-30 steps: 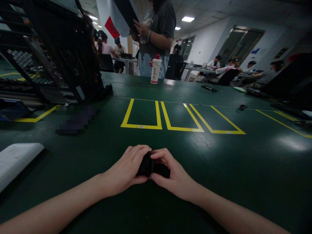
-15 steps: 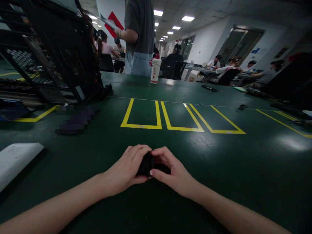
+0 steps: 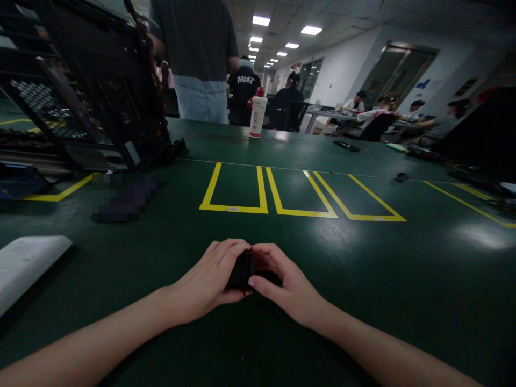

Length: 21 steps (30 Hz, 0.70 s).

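A small black object (image 3: 241,271) is held between my two hands, low in the middle of the view, over the green table (image 3: 193,344). My left hand (image 3: 215,274) wraps round its left side, fingers over the top and thumb below. The fingers of my right hand (image 3: 284,279) curl at its right side, with the thumb tip touching its edge. Much of the object is hidden by my fingers, so what it is cannot be told.
Yellow tape outlines (image 3: 234,209) mark the table ahead. A black computer case (image 3: 116,102) stands at the left, near a dark blurred item (image 3: 129,199) and a white box (image 3: 28,263). A bottle (image 3: 257,115) stands at the far edge; beyond it is a standing person (image 3: 197,59).
The standing person beyond the table has moved left, bringing a seated person in a black shirt into view. My right thumb has shifted slightly on the black object; my left hand stays put.
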Motion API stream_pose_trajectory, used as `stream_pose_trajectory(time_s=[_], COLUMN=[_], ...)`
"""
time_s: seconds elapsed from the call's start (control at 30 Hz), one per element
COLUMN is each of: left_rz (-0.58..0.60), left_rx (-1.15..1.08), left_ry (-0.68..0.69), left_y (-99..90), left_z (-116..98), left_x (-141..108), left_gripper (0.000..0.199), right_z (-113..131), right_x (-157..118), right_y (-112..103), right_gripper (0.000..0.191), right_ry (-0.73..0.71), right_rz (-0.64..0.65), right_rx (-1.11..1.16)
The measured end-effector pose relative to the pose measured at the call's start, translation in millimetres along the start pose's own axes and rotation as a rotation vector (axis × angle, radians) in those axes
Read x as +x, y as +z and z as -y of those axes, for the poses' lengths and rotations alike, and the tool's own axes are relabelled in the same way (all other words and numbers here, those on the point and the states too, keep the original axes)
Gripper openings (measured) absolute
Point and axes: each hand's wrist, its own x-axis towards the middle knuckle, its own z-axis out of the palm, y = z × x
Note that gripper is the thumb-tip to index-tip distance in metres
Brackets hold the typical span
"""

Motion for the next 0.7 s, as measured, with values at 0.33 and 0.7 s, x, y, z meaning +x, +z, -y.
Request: stream_pose_trajectory(time_s=[0.33, 0.7], left_rz=[0.020, 0.029], left_rx=[0.014, 0.002], left_ry=[0.019, 0.011], left_y=[-1.1, -2.4], left_z=[-0.2, -1.6], left_x=[1.0, 1.0], left_gripper=[0.067, 0.065], right_z=[-3.7, -0.3], right_x=[-2.6, -0.8], right_y=[1.1, 1.3], right_gripper=[0.041, 0.035], right_ry=[-0.124, -0.028], right_rz=[-0.007, -0.013], right_rx=[-0.108, -0.029])
